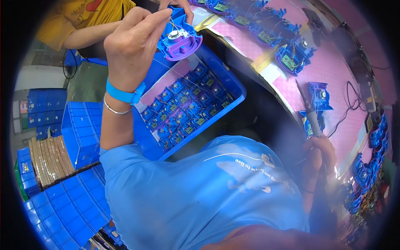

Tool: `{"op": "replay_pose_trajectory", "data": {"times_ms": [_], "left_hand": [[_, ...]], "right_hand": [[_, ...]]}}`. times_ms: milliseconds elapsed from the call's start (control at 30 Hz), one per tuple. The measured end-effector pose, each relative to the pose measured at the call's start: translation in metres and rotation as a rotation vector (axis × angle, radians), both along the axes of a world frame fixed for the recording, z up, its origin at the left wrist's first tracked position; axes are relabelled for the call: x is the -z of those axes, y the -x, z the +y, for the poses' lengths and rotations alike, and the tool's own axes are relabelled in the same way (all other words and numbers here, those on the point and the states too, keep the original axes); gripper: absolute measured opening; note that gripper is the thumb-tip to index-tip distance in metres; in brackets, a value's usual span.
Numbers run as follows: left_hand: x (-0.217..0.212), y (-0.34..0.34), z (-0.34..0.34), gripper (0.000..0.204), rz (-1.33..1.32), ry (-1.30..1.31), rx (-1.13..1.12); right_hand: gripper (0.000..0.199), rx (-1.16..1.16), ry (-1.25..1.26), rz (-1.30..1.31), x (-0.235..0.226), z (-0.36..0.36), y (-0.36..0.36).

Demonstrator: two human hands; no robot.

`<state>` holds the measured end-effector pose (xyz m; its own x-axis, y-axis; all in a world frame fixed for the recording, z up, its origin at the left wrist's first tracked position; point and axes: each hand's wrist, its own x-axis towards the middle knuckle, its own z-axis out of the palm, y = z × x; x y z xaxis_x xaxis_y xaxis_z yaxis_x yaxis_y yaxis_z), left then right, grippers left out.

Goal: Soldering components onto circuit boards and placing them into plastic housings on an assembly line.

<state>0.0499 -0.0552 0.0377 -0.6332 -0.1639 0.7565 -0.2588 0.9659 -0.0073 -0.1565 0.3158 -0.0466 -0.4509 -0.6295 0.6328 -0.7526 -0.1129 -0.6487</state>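
Head view: my left hand (133,46) is gripping a blue and purple housing (180,36) above a blue bin (227,81) of like parts; my right hand (318,152) is clasping a soldering iron (310,112) over the pink tabletop (333,75). Blue crates (79,129) are standing at the left.

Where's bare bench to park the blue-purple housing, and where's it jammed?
Free: pink mat between the upper row of blue assemblies and the soldering iron; a smaller strip of pink foam at the bin's upper left. Crowded: the rest of the bin, packed with modules, and the right edge's blue parts.
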Motion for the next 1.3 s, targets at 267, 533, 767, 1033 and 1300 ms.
{"op": "replay_pose_trajectory", "data": {"times_ms": [267,533,767,1033,1300], "left_hand": [[-0.022,0.051,-0.039,0.019,-0.25,-0.34,0.657],[-0.042,0.05,-0.053,0.017,-0.825,-0.552,0.403],[-0.012,0.037,-0.071,0.013,-0.741,-0.721,0.356],[-0.004,0.035,-0.064,0.009,-0.692,-0.615,0.296],[-0.007,0.051,-0.063,0.01,-0.771,-0.501,0.458]], "right_hand": [[0.02,0.004,0.022,0.046,-0.011,-0.041,-0.014],[0.019,-0.291,0.065,-0.069,-0.032,-0.091,-0.014],[0.018,-0.435,0.12,-0.125,-0.038,-0.122,-0.011],[0.018,-0.345,0.062,-0.219,-0.041,-0.146,-0.009],[0.022,-0.354,-0.046,-0.41,-0.042,-0.156,-0.006]]}}
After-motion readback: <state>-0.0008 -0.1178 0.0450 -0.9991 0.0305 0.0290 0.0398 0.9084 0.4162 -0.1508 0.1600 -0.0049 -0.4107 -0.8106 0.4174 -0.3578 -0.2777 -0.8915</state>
